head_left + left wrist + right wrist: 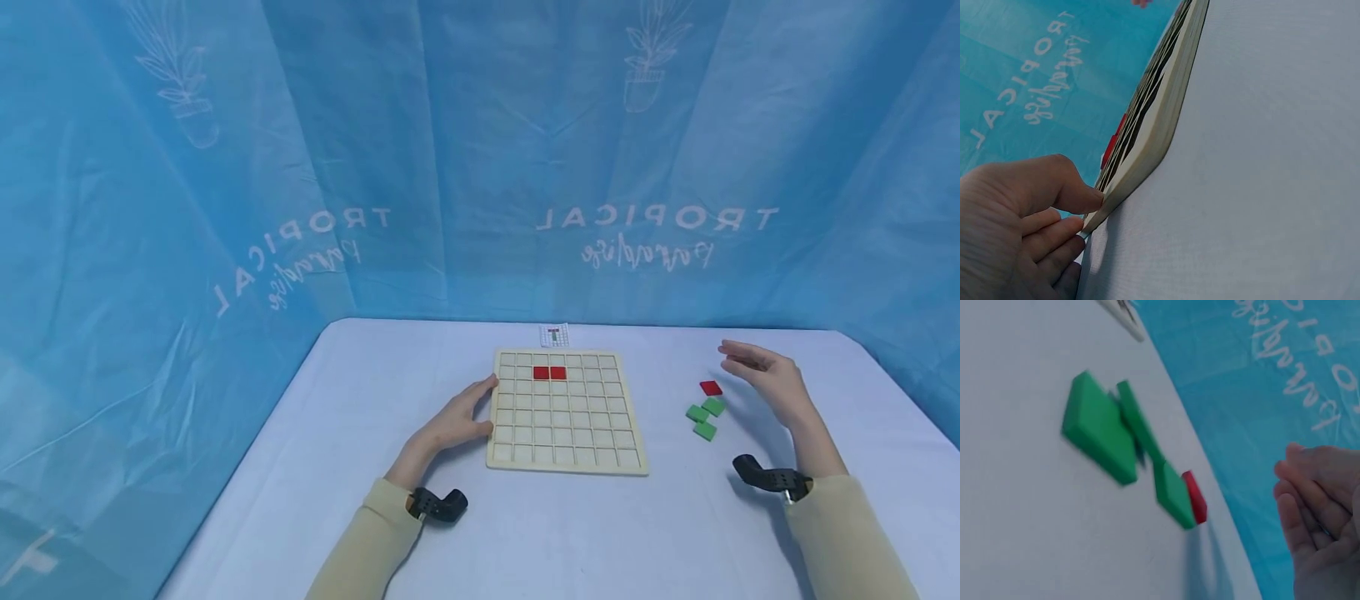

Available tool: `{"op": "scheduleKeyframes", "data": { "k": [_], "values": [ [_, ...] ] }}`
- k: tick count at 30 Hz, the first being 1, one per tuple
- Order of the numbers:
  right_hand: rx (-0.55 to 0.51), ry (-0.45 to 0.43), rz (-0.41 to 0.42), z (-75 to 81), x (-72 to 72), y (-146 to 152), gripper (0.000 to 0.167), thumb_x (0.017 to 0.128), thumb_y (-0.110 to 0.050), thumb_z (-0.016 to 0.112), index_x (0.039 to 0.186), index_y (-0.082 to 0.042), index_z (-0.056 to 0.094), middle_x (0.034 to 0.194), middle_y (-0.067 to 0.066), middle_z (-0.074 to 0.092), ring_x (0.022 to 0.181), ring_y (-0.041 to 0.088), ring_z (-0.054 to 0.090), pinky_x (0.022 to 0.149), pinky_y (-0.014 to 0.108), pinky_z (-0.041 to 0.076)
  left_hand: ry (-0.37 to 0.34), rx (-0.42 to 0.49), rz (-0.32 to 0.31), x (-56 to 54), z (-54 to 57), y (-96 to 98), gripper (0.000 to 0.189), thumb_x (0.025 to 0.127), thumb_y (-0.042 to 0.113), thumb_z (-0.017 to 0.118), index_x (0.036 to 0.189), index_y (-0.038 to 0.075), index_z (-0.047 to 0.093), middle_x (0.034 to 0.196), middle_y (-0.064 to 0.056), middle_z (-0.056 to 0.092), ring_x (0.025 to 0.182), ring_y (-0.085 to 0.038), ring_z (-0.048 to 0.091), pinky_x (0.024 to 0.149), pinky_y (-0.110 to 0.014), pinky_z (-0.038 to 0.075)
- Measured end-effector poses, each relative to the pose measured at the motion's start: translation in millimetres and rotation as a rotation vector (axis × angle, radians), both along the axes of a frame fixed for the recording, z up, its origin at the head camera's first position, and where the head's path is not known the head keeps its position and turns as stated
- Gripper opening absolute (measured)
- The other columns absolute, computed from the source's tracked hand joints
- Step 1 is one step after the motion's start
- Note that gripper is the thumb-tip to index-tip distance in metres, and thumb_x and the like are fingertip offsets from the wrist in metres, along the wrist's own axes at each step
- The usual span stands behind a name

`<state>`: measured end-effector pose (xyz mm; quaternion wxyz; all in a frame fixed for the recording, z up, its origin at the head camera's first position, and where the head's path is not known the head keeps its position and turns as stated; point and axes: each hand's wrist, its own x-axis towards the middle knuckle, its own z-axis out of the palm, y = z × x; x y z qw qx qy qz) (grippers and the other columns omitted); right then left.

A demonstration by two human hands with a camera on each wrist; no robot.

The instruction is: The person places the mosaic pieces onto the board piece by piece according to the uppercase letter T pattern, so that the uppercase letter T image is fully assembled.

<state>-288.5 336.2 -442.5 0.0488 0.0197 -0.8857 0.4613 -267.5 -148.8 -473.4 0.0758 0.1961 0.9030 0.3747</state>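
Observation:
A pale square grid board [567,454] lies on the table with two red square tiles [550,373] side by side in its second row from the back. My left hand [453,417] rests at the board's left edge, thumb and fingers spread along it; in the left wrist view the thumb [1079,187] touches the rim. To the right of the board lie three green tiles [705,431] and one loose red tile [711,388]. Above and just right of these hovers my right hand [772,379], holding nothing, its fingers loosely bent in the right wrist view.
A small printed card [554,335] with a red and green grid pattern lies behind the board at the table's back edge. Blue printed curtains [480,167] hang behind and to the left of the white table [360,375]. Each wrist wears a black strap mount [772,477].

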Motion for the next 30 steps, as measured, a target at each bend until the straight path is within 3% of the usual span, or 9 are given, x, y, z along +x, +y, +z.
{"op": "scheduleKeyframes", "data": {
  "k": [2,6,16,23,27,30],
  "values": [
    [0.01,-0.034,0.016,-7.2,1.3,3.2,0.064,0.093,-0.042,0.055,0.141,-0.003,0.042,0.139,0.024,0.043,0.128,0.04,0.036,0.099,0.066,0.031,-0.007,-0.002,0.001,0.5,-0.5,0.6,0.082,0.077,0.008,0.063,0.149,0.006,0.024,0.154,-0.006,0.024,0.141,-0.022,0.019,0.113,-0.039,0.018],
    [0.05,-0.085,0.054,-20.4,1.8,6.9,0.058,0.095,-0.035,0.055,0.141,-0.002,0.042,0.141,0.025,0.04,0.131,0.046,0.029,0.097,0.07,0.027,-0.01,0.011,0.001,1.2,-2.3,1.1,0.082,0.077,0.007,0.063,0.149,0.005,0.025,0.154,-0.007,0.024,0.141,-0.023,0.019,0.113,-0.04,0.018],
    [0.129,-0.043,0.044,-41.3,-5.8,4.5,0.05,0.095,-0.027,0.056,0.137,-0.002,0.047,0.137,0.025,0.045,0.127,0.045,0.036,0.098,0.063,0.034,0.007,0.022,-0.005,1.7,0.4,0.2,0.081,0.077,0.006,0.062,0.149,0.003,0.025,0.153,-0.009,0.025,0.141,-0.024,0.019,0.113,-0.042,0.019],
    [0.172,0.025,-0.001,-48.1,-5.4,3.4,0.046,0.094,-0.03,0.058,0.131,-0.002,0.054,0.129,0.025,0.052,0.12,0.044,0.044,0.095,0.061,0.038,0.005,0.011,-0.006,1.4,1.0,-0.1,0.082,0.076,0.006,0.063,0.149,0.003,0.025,0.153,-0.01,0.025,0.141,-0.025,0.019,0.113,-0.042,0.019],
    [0.173,0.02,-0.007,-48.8,-4.6,5.4,0.05,0.094,-0.034,0.057,0.133,-0.002,0.052,0.131,0.026,0.05,0.119,0.044,0.044,0.094,0.061,0.039,0.003,0.008,-0.002,1.4,1.8,-0.4,0.082,0.076,0.006,0.063,0.149,0.004,0.025,0.153,-0.009,0.025,0.141,-0.024,0.019,0.113,-0.041,0.019],
    [0.17,0.007,0.018,-48.8,-4.2,8.2,0.048,0.095,-0.028,0.055,0.135,-0.002,0.049,0.134,0.026,0.047,0.121,0.044,0.042,0.095,0.062,0.038,0.002,0.006,0.001,2.0,2.1,-0.7,0.082,0.077,0.007,0.063,0.149,0.005,0.025,0.153,-0.009,0.025,0.14,-0.024,0.02,0.113,-0.041,0.019]
  ]
}}
